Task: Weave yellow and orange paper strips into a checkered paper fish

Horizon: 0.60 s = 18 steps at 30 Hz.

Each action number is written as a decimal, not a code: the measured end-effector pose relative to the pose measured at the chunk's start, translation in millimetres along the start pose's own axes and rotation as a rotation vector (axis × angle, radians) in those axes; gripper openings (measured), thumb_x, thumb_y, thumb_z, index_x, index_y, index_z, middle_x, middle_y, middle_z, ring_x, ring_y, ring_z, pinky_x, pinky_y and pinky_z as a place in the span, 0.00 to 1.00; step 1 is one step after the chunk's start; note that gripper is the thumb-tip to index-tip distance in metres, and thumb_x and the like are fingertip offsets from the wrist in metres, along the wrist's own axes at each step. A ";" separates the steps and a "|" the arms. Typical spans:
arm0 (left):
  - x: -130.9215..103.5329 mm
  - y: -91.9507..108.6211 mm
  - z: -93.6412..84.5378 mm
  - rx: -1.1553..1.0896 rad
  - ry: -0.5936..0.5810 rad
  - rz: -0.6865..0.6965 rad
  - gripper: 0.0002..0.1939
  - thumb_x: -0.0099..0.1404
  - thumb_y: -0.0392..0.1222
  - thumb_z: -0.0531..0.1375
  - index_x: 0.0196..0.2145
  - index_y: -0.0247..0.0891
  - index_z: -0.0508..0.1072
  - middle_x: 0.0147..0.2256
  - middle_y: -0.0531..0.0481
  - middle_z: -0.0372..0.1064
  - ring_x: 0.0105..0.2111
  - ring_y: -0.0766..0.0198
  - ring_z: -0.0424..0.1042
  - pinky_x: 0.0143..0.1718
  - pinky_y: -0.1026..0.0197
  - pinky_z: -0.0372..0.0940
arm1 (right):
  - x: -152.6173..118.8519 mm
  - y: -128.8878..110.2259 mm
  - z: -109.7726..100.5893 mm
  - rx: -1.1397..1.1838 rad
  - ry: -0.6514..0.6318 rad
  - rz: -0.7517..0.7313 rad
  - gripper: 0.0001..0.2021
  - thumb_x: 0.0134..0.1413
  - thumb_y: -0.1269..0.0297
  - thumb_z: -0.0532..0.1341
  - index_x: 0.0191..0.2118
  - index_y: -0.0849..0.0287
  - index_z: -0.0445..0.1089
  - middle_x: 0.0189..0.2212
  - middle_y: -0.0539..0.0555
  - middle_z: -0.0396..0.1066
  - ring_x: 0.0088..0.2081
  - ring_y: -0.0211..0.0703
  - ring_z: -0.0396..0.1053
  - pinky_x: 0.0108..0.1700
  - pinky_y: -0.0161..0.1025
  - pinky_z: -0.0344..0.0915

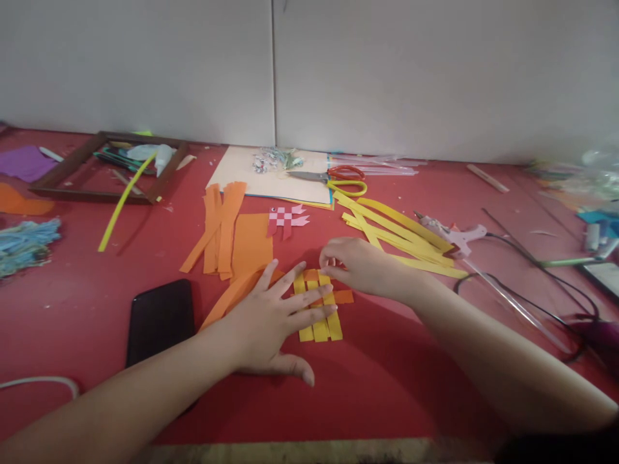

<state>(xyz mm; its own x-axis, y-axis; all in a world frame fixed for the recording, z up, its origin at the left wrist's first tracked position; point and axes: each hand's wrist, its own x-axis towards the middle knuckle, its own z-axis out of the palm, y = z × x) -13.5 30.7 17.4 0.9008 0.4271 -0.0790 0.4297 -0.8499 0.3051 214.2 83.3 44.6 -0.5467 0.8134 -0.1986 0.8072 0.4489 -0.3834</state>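
My left hand (pixel 275 309) lies spread and flat, its fingers across a small weave of yellow paper strips (pixel 319 330) laid side by side. Orange strips cross these, and one orange end (pixel 345 296) sticks out to the right. At the weave's upper right corner, my right hand (pixel 355 264) has its fingers curled together around the end of an upper orange paper strip (pixel 311 275); the fingertips partly hide that end. Just beyond the hands rests a finished pink-and-white woven paper fish (pixel 285 219).
Orange strips (pixel 225 225) and an orange sheet (pixel 254 241) lie behind my left hand, a black phone (pixel 162 319) beside it. Yellow strips (pixel 401 235), scissors (pixel 333 177) and a pink glue gun (pixel 452 235) with a cable are behind my right hand. A wooden frame (pixel 65 193) stands far left.
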 end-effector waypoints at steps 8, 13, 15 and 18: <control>-1.3 -1.4 0.9 -0.030 -0.022 -0.009 0.42 0.64 0.73 0.45 0.69 0.52 0.44 0.70 0.53 0.38 0.68 0.34 0.28 0.59 0.22 0.26 | -2.5 -0.2 -1.2 -0.012 0.001 0.004 0.06 0.59 0.67 0.57 0.34 0.59 0.71 0.34 0.53 0.73 0.35 0.41 0.68 0.37 0.37 0.59; -1.7 -1.1 0.6 0.007 0.000 -0.001 0.43 0.63 0.73 0.47 0.69 0.52 0.44 0.69 0.51 0.42 0.68 0.32 0.29 0.59 0.22 0.30 | -2.0 1.3 -1.5 -0.002 0.035 -0.012 0.05 0.58 0.68 0.58 0.35 0.58 0.71 0.34 0.52 0.73 0.35 0.40 0.68 0.37 0.36 0.59; -1.8 -0.2 -1.0 0.032 0.039 0.035 0.43 0.63 0.73 0.48 0.69 0.51 0.45 0.69 0.50 0.45 0.68 0.32 0.32 0.60 0.24 0.32 | -1.8 1.1 -1.3 -0.003 0.027 -0.011 0.05 0.58 0.69 0.58 0.34 0.58 0.72 0.34 0.53 0.73 0.35 0.40 0.68 0.37 0.36 0.59; -1.9 2.0 -4.7 0.100 0.162 0.095 0.41 0.64 0.71 0.49 0.68 0.48 0.52 0.67 0.48 0.51 0.67 0.38 0.44 0.63 0.31 0.39 | -1.8 1.0 -0.7 -0.008 0.021 -0.014 0.05 0.57 0.71 0.58 0.35 0.59 0.72 0.34 0.53 0.73 0.36 0.41 0.69 0.37 0.36 0.59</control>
<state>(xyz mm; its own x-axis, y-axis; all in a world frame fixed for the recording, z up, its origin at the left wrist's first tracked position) -14.7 29.6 22.6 0.9191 0.3805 0.1022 0.3545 -0.9118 0.2071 216.1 82.5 45.2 -0.5535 0.8144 -0.1745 0.8013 0.4635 -0.3784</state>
